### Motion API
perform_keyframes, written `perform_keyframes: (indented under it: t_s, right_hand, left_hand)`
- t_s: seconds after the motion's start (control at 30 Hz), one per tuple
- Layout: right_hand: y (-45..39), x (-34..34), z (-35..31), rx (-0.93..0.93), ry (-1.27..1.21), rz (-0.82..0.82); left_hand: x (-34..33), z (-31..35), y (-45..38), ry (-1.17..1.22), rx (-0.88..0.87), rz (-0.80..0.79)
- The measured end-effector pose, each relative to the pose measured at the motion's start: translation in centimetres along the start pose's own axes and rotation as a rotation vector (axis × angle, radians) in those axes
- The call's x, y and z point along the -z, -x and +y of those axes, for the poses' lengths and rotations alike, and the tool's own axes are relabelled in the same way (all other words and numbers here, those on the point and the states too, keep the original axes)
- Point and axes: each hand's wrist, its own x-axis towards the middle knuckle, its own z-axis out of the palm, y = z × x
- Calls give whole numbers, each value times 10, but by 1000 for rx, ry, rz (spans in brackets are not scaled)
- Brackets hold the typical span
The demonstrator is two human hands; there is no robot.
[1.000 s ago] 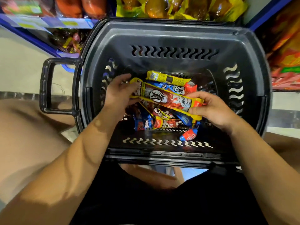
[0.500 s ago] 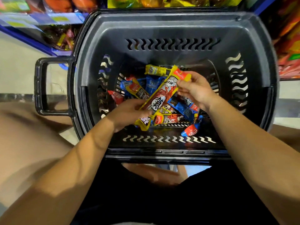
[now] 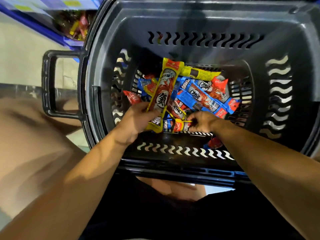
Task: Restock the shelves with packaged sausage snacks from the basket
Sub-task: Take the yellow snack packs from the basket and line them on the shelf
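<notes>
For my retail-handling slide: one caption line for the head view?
Left hand grips a yellow-edged sausage pack while right hand pinches another yellow pack in the black plastic basket.

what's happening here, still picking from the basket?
A person is pulling sausage snack packs out of a dark plastic basket. The left hand holds a long yellow-edged pack standing up out of the pile. The right hand pinches the end of another yellow-edged pack low in the basket. Several blue packs lie loose inside. Nothing is on a shelf yet.
</notes>
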Motion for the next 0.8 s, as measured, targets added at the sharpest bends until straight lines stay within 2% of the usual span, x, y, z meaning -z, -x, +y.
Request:
perform_keyframes:
  t_s: [0.2, 0.3, 0.43, 0.7, 0.8]
  right_hand:
    - [-17, -18, 1, 37, 289, 131]
    - [-18, -17, 0, 46, 273, 137]
    - [-3, 0, -2, 108, 11, 209]
    - [61, 35, -5, 298, -713, 592]
    - [89, 39, -12, 320, -950, 663]
  left_hand:
    - [-1, 2, 3, -58, -42, -13]
    - [2, 3, 3, -49, -51, 27]
    - [2, 3, 2, -18, -49, 63]
    - [-16, 8, 31, 60, -164, 62]
    - [-24, 10, 49, 56, -225, 92]
